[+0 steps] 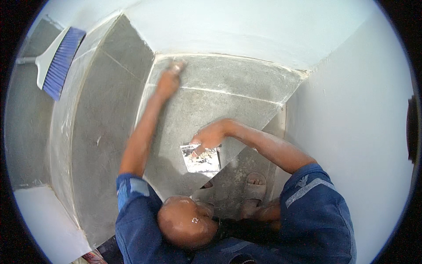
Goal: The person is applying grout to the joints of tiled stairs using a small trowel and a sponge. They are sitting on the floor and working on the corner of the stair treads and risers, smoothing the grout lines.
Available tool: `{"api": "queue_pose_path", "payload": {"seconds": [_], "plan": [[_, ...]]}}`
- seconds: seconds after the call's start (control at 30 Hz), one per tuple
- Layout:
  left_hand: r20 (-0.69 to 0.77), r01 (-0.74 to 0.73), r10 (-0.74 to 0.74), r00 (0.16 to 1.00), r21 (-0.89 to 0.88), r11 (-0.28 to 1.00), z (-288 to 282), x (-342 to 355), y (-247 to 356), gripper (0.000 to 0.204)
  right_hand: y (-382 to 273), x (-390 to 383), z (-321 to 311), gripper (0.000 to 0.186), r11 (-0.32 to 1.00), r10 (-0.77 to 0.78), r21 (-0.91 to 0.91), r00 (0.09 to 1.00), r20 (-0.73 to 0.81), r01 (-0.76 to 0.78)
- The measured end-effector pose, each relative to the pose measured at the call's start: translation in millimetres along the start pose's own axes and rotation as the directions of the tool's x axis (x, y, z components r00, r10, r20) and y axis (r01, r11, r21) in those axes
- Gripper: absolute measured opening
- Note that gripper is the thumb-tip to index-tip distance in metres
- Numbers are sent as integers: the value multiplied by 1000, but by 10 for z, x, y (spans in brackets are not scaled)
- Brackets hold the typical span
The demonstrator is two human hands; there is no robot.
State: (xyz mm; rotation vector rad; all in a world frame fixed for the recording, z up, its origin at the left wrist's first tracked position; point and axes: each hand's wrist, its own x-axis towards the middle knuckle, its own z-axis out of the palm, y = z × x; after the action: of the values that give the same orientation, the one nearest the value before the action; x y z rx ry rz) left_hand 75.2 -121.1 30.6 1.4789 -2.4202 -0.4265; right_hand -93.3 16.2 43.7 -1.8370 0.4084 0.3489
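Note:
My left hand [169, 82] reaches to the far left corner of the grey tiled step [246, 108], close to the white seam along the wall. Motion smears it, but its fingers look closed around something small and pale at their tips that I cannot make out. My right hand [212, 134] grips the edge of a square, flat plate [206, 167] over the near part of the step, with thumb and fingers over its top. White paste and crumbs are smeared across that plate.
A broom [66, 61] with purple bristles stands at the far left, beyond a raised tiled ledge [103, 110]. White walls [246, 26] close in the back and right. Below the step's slanting edge, sandalled feet [255, 185] rest on the lower floor.

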Motion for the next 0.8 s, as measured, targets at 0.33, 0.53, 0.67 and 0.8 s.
{"api": "queue_pose_path", "payload": {"seconds": [0.33, 0.53, 0.67, 0.8], "plan": [[-45, 176, -173, 984, 95, 980, 313, 37, 592, 48, 45, 200, 340, 47, 964, -188, -203, 979, -83, 168], [413, -469, 669, 617, -490, 735, 417, -410, 1793, 44, -127, 241, 486, 41, 918, -179, -373, 980, -83, 136], [-147, -370, 343, 928, -243, 897, -53, -193, 1255, 53, -92, 190, 555, 36, 917, -304, -310, 943, -135, 251], [-366, 200, -164, 916, 62, 978, -120, -103, 67, 47, -198, 200, 502, 35, 916, -317, -297, 941, -119, 271]]}}
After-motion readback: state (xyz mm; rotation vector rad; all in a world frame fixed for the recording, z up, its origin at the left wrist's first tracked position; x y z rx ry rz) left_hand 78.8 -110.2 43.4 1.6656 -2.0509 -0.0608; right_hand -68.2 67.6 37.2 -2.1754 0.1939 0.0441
